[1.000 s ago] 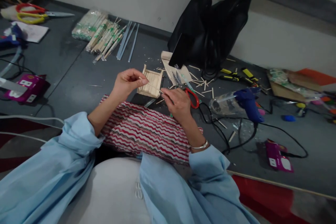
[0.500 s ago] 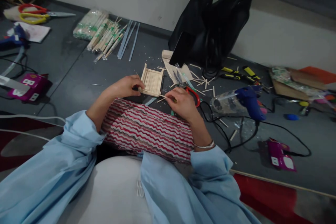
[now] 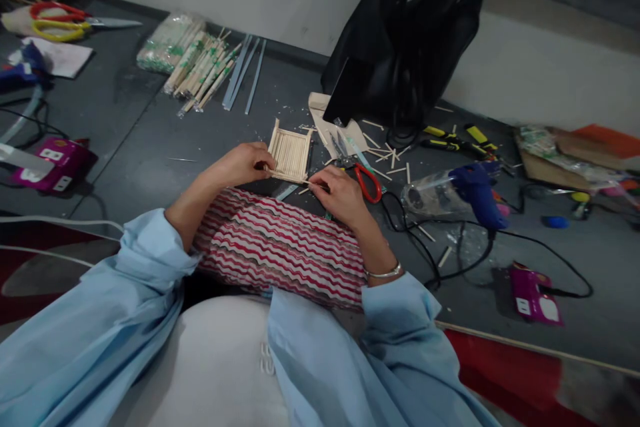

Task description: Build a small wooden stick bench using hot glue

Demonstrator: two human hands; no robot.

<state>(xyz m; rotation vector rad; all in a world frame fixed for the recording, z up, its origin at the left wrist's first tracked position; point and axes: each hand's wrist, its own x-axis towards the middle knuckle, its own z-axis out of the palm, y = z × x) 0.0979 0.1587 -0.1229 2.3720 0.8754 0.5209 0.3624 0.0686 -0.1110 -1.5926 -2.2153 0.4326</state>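
A small square panel of thin wooden sticks (image 3: 290, 152), with raised stick edges, lies on the dark table in front of me. My left hand (image 3: 249, 163) pinches its near left corner; the fingertips are partly hidden there. My right hand (image 3: 339, 192), fingers pinched together, grips the end of a thin wooden stick (image 3: 311, 184) at the panel's near right corner. How much of the stick touches the panel I cannot tell. Just beyond the right hand lie red-handled scissors (image 3: 368, 183), with their blades pointing away. A striped fabric bundle (image 3: 283, 247) sits under my forearms.
Wrapped stick bundles (image 3: 200, 73) and grey strips (image 3: 243, 73) lie at the back left. A black bag (image 3: 400, 53) stands at the back, with cut stick pieces before it. To the right are a blue glue gun (image 3: 475, 193), its cable and a purple box (image 3: 535, 293).
My right hand has shifted slightly left with the stick, closer to the panel's near right corner. The left hand stays at the near left corner, nearly unmoved.
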